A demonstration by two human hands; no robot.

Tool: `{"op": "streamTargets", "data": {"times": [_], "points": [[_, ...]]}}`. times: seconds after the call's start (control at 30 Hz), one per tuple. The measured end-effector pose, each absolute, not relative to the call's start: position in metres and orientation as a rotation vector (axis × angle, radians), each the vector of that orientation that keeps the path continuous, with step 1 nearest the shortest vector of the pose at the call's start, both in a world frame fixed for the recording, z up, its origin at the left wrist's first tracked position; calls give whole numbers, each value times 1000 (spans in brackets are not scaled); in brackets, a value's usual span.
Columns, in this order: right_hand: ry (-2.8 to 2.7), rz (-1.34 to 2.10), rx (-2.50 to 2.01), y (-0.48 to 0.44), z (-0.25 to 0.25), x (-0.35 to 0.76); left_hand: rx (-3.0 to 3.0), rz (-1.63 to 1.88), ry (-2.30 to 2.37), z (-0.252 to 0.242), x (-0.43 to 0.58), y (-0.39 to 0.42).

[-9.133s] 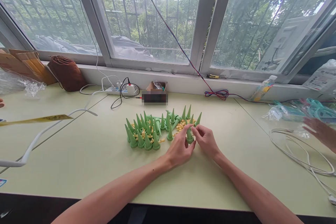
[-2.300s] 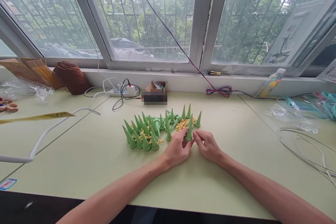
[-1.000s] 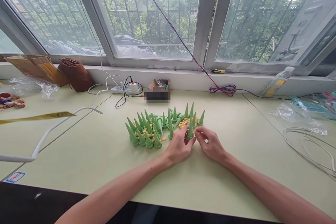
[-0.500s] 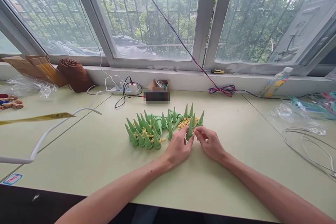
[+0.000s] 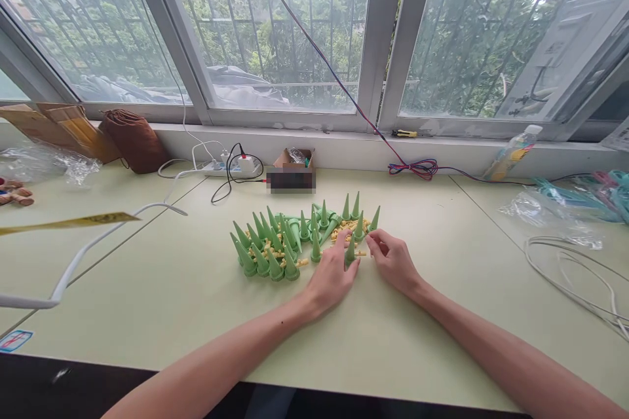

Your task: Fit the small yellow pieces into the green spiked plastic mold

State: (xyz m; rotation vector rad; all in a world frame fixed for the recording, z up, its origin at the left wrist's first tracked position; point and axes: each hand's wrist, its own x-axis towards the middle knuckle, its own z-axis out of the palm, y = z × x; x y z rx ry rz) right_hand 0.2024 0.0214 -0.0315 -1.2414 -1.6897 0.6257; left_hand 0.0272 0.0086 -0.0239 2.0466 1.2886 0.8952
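Note:
My left hand [image 5: 330, 276] rests on the table with its thumb and fingers around the base of an upright green plastic spike [image 5: 350, 250]. From that spike's right side a small yellow plastic fitting [image 5: 362, 253] sticks out. Just to the right, my right hand [image 5: 394, 260] is closed in a pinch, apart from the fitting; whatever its fingertips hold, if anything, is too small to make out. Behind both hands lies a pile of loose yellow fittings [image 5: 339, 233]. More green spikes [image 5: 261, 263] stand grouped to the left, several with yellow fittings among them.
Other green spikes lie on their sides [image 5: 328, 230] at the back of the group. A small cardboard box [image 5: 282, 160] and a power strip [image 5: 216, 169] sit near the window. White cables [image 5: 545, 242], a bottle [image 5: 514, 154] and plastic wrap [image 5: 528, 208] are to the right.
The green spike in my left hand has moved slightly left and down. My right hand has drawn away from it, and the yellow fitting at its side now shows.

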Motion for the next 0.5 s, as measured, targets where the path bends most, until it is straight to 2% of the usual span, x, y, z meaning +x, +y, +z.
{"op": "streamTargets", "data": {"times": [0.4,0.5], "points": [[-1828,587,-1220,27,-36,204,2013,1462,1071,-16,34,-2],[-1875,579,-1231,28,-37,205,2086,1448,992,-18,34,-3]]}}
